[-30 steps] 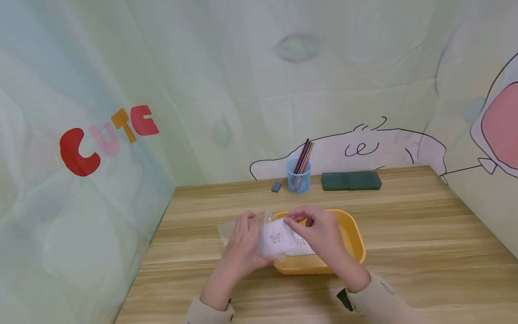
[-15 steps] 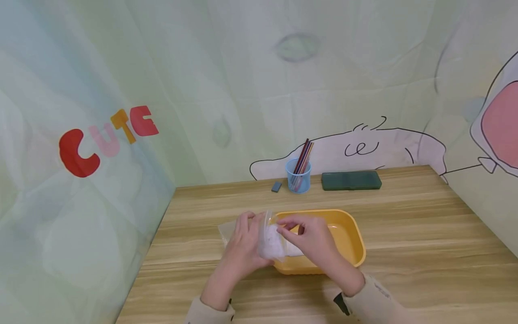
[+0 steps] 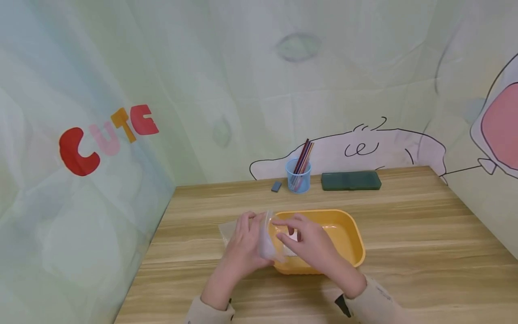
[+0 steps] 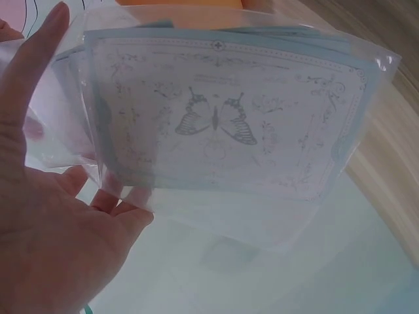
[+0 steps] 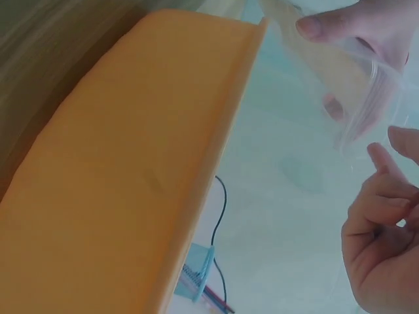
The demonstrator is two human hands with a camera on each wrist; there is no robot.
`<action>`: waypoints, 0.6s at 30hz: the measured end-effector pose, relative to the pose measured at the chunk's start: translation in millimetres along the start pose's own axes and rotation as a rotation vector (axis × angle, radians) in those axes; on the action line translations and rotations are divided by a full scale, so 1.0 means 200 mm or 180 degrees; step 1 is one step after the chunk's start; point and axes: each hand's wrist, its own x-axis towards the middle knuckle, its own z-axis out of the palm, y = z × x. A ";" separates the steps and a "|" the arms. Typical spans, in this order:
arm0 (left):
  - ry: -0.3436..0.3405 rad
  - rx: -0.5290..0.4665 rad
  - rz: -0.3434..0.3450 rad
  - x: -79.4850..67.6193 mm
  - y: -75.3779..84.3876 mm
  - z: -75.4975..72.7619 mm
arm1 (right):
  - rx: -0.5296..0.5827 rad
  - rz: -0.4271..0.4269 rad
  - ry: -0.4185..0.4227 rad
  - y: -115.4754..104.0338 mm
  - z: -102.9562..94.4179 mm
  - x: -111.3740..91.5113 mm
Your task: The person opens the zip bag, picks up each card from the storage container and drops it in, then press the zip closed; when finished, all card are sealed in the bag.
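Observation:
My left hand [image 3: 242, 248] grips a clear plastic zip bag [image 3: 265, 242] by its side, over the left end of the yellow tray [image 3: 357, 238]. Inside the bag sits a stack of pale cards [image 4: 216, 124]; the outermost one has a blue border and a butterfly print. Just right of the bag's mouth is my right hand [image 3: 315, 246], thumb and index finger apart with nothing between them, the other fingers bent. Partly hidden by that hand, a white card [image 3: 289, 249] lies in the tray.
Behind the tray stand a blue cup [image 3: 298, 183] of pencils and a dark green pencil case [image 3: 351, 181]. A small grey-blue eraser [image 3: 276, 186] lies beside the cup. Another clear plastic piece [image 3: 225, 230] shows left of my left hand. Printed curtains border the wooden table [image 3: 425, 234].
My right hand pinched a butterfly card at the bag's mouth and moved left as the card slid in. Its finger and thumb have now parted from it. The left hand stayed in place.

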 end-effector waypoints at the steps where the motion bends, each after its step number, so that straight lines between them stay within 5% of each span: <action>1: -0.0024 -0.0007 -0.0038 0.00 0.00 0.00 | 0.0041 0.0023 0.0084 0.01 -0.01 0.00; 8: -0.0154 -0.0013 -0.0258 0.00 0.00 -0.02 | -0.0027 0.0305 0.0238 0.19 -0.08 0.00; 18: -0.0091 -0.0021 -0.0209 -0.01 -0.01 -0.01 | -0.0578 0.0947 -0.0732 0.42 -0.09 -0.05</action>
